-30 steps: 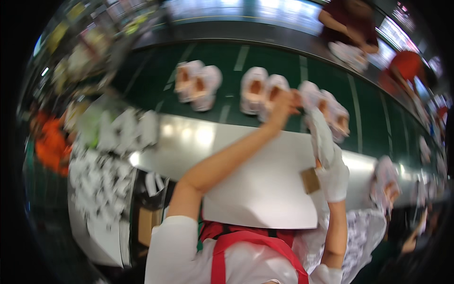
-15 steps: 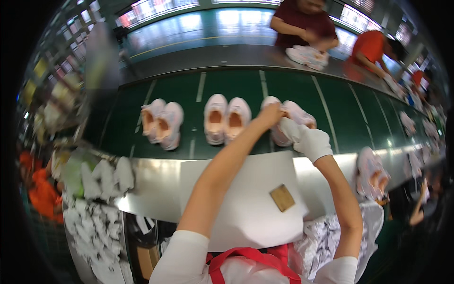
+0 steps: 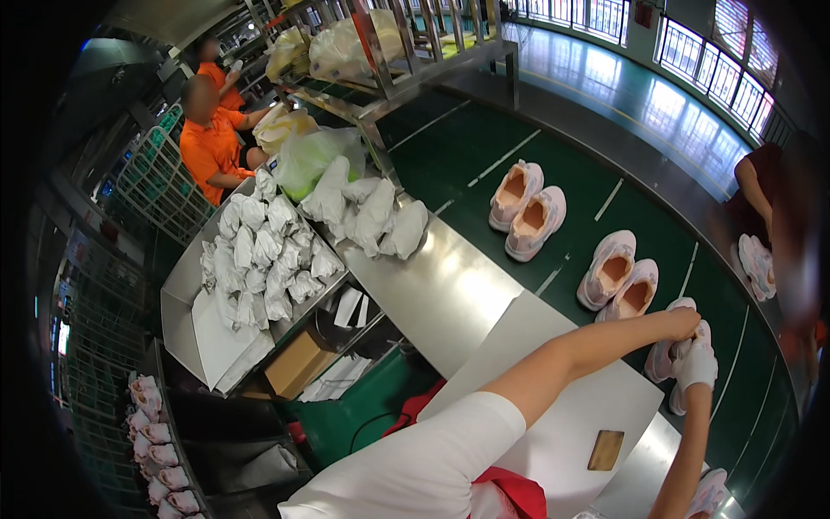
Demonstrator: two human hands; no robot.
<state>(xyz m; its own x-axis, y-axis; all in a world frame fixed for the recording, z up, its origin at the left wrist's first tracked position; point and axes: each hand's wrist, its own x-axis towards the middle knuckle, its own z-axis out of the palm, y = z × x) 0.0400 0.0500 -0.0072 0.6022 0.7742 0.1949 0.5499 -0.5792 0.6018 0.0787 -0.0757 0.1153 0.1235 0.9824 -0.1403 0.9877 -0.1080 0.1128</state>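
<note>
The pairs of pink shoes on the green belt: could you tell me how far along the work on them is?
Nothing visibly finished. In hand: both hands, the bare left hand and white-gloved right hand, are on the nearest pair of pink shoes. Left: two more pairs lie untouched on the green belt, and paper wads fill the metal tray.

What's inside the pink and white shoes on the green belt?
The two open pairs of pink and white shoes show peach lining; their toes stay hidden. Both hands cover the third pair.
</note>
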